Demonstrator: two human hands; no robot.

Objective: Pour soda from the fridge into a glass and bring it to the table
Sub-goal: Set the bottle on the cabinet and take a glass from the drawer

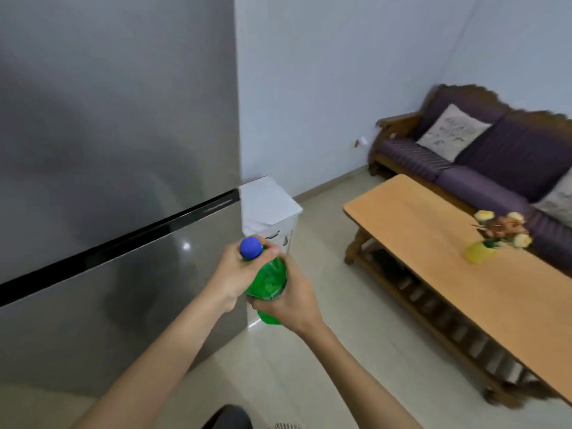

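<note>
A green soda bottle (pixel 270 278) with a blue cap (pixel 251 248) is held in front of me, tilted with its cap toward the upper left. My left hand (pixel 236 275) wraps the bottle's neck just under the cap. My right hand (pixel 289 301) grips the bottle's lower body from the right. The grey fridge (pixel 117 144) fills the left side, both of its doors shut. The wooden table (pixel 448 252) stands to the right. No glass is in view.
A small white bin (pixel 269 205) stands beside the fridge's right edge. A yellow vase with flowers (pixel 495 238) sits on the table. A purple sofa (pixel 483 156) with cushions lines the far wall. Pale tiled floor lies between fridge and table.
</note>
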